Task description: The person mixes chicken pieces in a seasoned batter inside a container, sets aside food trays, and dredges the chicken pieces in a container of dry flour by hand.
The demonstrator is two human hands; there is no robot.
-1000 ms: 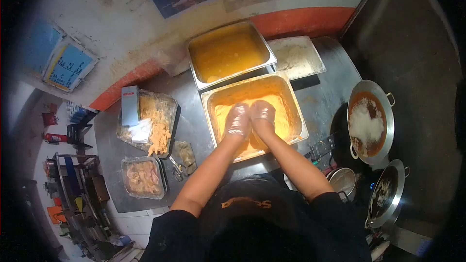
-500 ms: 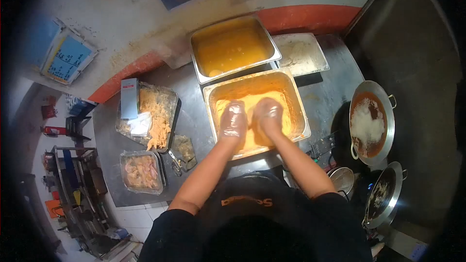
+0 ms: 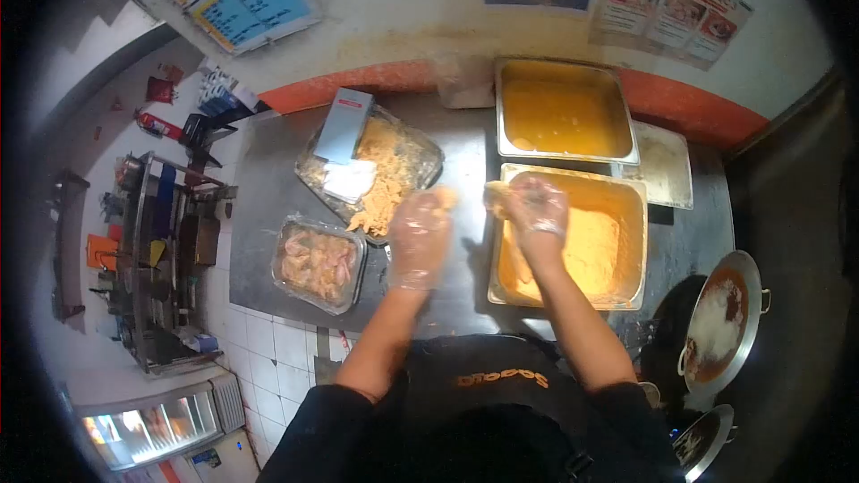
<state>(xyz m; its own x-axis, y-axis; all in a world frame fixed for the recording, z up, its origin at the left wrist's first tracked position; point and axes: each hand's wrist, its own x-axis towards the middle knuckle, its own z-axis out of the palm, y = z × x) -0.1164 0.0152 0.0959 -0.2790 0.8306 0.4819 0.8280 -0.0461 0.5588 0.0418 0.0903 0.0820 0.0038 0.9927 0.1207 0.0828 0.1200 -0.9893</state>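
My left hand (image 3: pixel 419 237), in a clear plastic glove, is over the table between two trays, closed on a breaded chicken piece (image 3: pixel 446 199) that shows at its fingertips. My right hand (image 3: pixel 539 207), gloved the same way, is closed on another breaded chicken piece (image 3: pixel 497 199). It hovers over the upper left corner of a metal pan (image 3: pixel 644 250) holding orange-yellow flour (image 3: pixel 591 246). Left of my left hand lies a dark tray (image 3: pixel 434 156) with crumbly breaded pieces (image 3: pixel 383 201). Both hands are slightly blurred.
Behind the flour pan stands a metal pan of yellow-brown liquid (image 3: pixel 564 107). A plastic tray of raw chicken (image 3: pixel 313 264) sits near the table's front left. A grey box (image 3: pixel 344 125) and white paper (image 3: pixel 351 181) lie on the dark tray. Right is a wok of foaming oil (image 3: pixel 723 322).
Both hands have come up out of the flour, each with a breaded chicken piece. My left hand has moved left toward the dark tray. The camera view has turned left.
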